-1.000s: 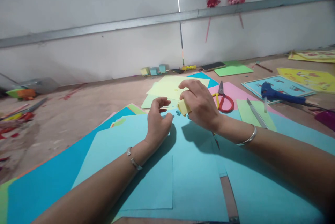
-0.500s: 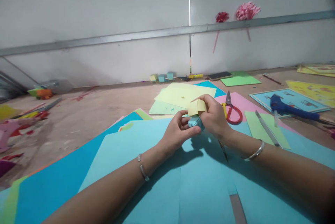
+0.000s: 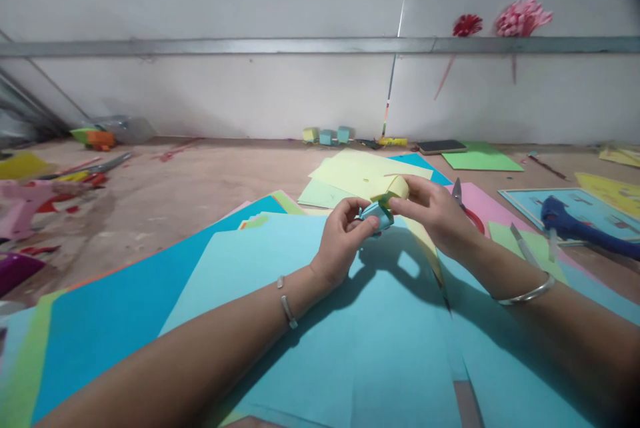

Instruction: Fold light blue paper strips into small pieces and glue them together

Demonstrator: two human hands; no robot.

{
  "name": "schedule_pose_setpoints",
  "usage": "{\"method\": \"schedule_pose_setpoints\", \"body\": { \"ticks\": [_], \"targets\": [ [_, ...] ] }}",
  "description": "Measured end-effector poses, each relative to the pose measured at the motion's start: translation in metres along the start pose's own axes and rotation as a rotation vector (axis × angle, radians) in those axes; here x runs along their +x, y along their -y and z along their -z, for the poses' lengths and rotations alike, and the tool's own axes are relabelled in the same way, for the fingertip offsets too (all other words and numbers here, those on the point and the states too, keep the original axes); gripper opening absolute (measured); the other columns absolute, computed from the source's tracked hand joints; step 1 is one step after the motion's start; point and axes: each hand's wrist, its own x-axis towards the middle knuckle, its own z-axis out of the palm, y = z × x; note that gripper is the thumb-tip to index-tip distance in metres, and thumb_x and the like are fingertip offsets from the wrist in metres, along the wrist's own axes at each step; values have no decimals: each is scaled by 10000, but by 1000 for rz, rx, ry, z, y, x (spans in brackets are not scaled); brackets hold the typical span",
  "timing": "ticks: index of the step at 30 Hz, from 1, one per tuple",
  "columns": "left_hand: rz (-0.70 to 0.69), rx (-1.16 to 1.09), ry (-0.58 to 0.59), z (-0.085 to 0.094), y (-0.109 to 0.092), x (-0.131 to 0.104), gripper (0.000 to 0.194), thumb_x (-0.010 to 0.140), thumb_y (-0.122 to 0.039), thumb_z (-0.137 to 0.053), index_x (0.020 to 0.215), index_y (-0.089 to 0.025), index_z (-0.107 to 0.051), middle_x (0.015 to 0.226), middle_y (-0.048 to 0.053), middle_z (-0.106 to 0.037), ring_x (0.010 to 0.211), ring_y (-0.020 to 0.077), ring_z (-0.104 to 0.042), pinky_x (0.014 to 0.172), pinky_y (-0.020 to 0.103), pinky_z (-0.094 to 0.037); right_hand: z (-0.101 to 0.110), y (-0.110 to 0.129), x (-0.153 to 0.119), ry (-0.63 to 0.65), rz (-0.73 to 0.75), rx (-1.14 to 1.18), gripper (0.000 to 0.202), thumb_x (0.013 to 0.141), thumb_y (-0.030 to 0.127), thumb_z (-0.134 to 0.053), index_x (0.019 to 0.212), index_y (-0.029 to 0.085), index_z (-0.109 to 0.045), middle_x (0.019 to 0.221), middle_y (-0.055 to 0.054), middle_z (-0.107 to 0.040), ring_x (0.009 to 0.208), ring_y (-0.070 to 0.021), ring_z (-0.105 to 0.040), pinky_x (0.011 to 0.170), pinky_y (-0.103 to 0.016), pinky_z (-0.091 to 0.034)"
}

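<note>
Standing at the back: white wall (image 3: 210, 101), crossed by a metal rail (image 3: 200, 47).
Surface: brown surface (image 3: 225, 178) running up to the wall, marked in places.
Sheets: light blue sheets (image 3: 280, 268) under and in front of both hands; dark blue sheet (image 3: 115, 301) showing to their left; pale yellow sheet (image 3: 370, 165) beyond the hands.
Left hand: left hand (image 3: 343, 241) raised over the light blue sheets, thumb and fingers pinching the blue paper piece.
Right hand: right hand (image 3: 437, 211) raised alongside, thumb below and forefinger above, pinching the yellow paper piece.
Glue gun: blue glue gun (image 3: 565, 218) lying at the right, well apart from both hands; right hand nearer.
Scissors: scissors (image 3: 475, 218) just beyond the right wrist, partly hidden by that hand.
Blue piece: folded blue paper piece (image 3: 375, 216) at the left fingertips, between the hands. Long axis appears to run crosswise, from the left fingers toward the right hand.
Yellow piece: curved yellow paper piece (image 3: 399, 187) at the right fingertips, just above and right of the blue piece's right end as viewed. Contact between the two cannot be confirmed; yellow piece's long axis cannot be told.
Blocks: small paper blocks (image 3: 326, 137) at the wall's foot, well beyond both hands.
</note>
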Motion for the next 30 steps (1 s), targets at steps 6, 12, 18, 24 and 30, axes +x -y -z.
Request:
{"method": "schedule_pose_setpoints", "body": {
  "ticks": [6,12,18,24,30],
  "targets": [
    [-61,135,-145,-1,-4,0,335,701,-307,-742,943,-182,-548,833,-14,-579,634,105,-576,641,268,-470,0,-6,0,-51,20,-52,404,801,383,-694,1161,201,-674,1138,-88,-650,961,-221,-631,827,-376,-565],
    [-82,199,-199,-1,-4,0,315,730,-277,-723,973,-187,-544,821,-16,-574,631,101,-566,613,259,-461,-4,-9,-1,-112,95,-195,412,814,357,-667,1199,211,-685,1197,-93,-621,1029,-226,-625,833,-358,-592],
    [-30,122,-196,-2,-1,2,323,789,-321,-698,1003,-196,-491,860,9,-616,711,157,-669,667,306,-532,-11,-19,-5,-105,5,-72,453,849,391,-649,1272,232,-641,1239,-80,-642,1024,-229,-643,809,-372,-602],
    [16,68,-199,-1,-1,4,355,826,-319,-680,1064,-206,-443,870,-5,-577,684,158,-694,631,301,-555,-14,-21,-8,-131,-32,-29,447,840,398,-659,1257,240,-657,1231,-67,-657,993,-220,-658,802,-370,-606],
    [19,86,-196,0,-1,5,227,860,-287,-638,989,-193,-477,864,4,-561,670,143,-673,588,281,-556,-14,-14,-8,-144,-60,-63,429,817,395,-671,1211,223,-679,1182,-75,-678,924,-223,-677,745,-371,-617]
  ]
}}
